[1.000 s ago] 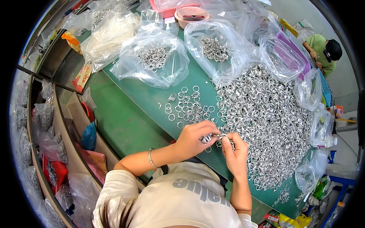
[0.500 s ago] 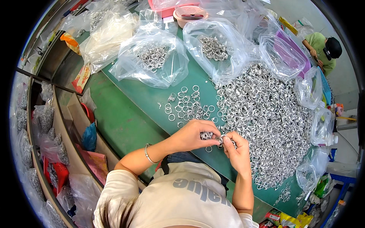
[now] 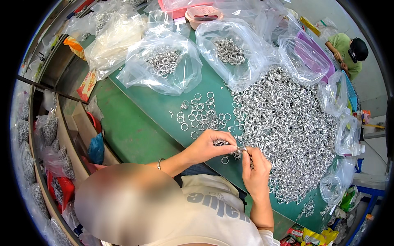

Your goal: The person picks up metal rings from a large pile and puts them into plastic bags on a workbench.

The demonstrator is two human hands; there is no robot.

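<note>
My left hand is curled around several silver rings. Its thumb and forefinger reach one silver ring, which the fingertips of my right hand also pinch. More metal shows between the fingers there, too small to make out. Just right of both hands spreads a large heap of silver rings on the green table. Beyond my left hand lies a loose group of rings, spaced apart. One single ring rests close below my fingers.
Clear plastic bags holding rings stand at the back. A pink bowl and a purple tray are behind them. Shelves with bagged rings line the left. A person in green is at far right.
The fingertips of my hands have shifted slightly, and the ring between them is turned to another angle. My right hand has dipped a little. The piles look the same.
</note>
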